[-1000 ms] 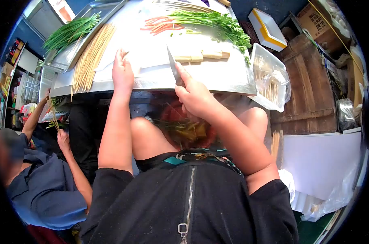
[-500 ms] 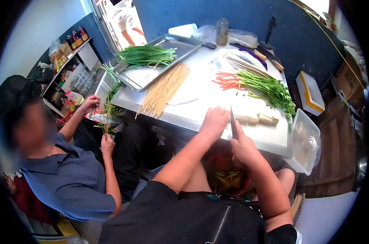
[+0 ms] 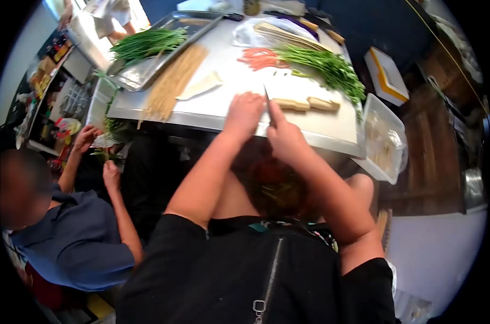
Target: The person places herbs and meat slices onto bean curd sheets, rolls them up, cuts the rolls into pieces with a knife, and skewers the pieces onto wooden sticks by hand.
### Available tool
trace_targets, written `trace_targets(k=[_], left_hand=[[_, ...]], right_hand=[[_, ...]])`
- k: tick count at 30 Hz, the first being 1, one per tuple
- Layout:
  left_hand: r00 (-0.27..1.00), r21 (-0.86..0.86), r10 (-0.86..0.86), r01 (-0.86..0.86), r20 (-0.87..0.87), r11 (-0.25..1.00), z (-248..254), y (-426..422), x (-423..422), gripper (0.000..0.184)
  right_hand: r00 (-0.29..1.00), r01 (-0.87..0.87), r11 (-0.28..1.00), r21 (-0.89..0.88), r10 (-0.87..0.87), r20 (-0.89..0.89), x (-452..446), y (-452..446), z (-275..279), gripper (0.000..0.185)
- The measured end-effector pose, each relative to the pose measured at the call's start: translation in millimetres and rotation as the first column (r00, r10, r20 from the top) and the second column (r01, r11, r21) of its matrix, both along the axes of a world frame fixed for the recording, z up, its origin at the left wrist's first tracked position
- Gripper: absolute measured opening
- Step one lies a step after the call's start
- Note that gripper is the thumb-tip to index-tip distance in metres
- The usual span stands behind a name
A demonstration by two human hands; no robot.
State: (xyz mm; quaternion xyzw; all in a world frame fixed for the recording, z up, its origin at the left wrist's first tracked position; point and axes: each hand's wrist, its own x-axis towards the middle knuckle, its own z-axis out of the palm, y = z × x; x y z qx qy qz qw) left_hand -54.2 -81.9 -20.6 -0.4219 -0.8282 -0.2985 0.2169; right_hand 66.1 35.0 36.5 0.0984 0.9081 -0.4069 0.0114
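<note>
Right hand (image 3: 286, 139) clamped on knife (image 3: 268, 103), tip toward 12 o'clock; left hand (image 3: 245, 113) near blade's 9 o'clock, grip indeterminable; pale pieces (image 3: 323, 104) at 3 o'clock

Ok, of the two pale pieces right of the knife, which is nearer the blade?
The left piece, its end close beside the knife; the right piece lies beyond it, farther from the right hand.

The right hand (image 3: 281, 135) held a knife (image 3: 268, 105) over the white tabletop (image 3: 201, 110). The left hand (image 3: 246, 110) was just beside the blade. Pale rolls (image 3: 304, 104) lay near the knife, and leafy greens (image 3: 331, 67) lay beyond them.
</note>
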Motion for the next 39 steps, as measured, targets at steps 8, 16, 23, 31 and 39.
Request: trace_targets(k=[8,16,23,31,39], left_hand=[[0.978,-0.127,0.149,-0.131,0.143,0.983,13.0,-1.4,13.4,0.051],[0.996,-0.185,0.087,-0.088,-0.011,0.979,17.1,10.5,14.0,0.039],[0.996,-0.190,0.087,-0.089,-0.020,0.978,1.9,18.9,20.3,0.032],[0.994,-0.195,0.104,-0.107,-0.025,0.975,2.2,21.2,22.0,0.029],[0.985,-0.294,0.106,-0.063,0.134,0.954,11.7,17.6,20.0,0.048]], right_hand=[[0.991,0.113,0.974,-0.198,-0.097,0.093,49.6,21.6,26.1,0.067],[0.997,0.045,0.999,-0.015,-0.044,0.060,40.0,24.0,11.6,0.066],[0.949,0.066,0.984,-0.167,-0.010,0.316,38.9,26.5,47.6,0.070],[0.965,0.011,0.989,-0.150,0.029,0.262,18.3,29.5,37.5,0.072],[0.983,0.076,0.959,-0.274,-0.026,0.184,0.5,36.8,28.2,0.071]])
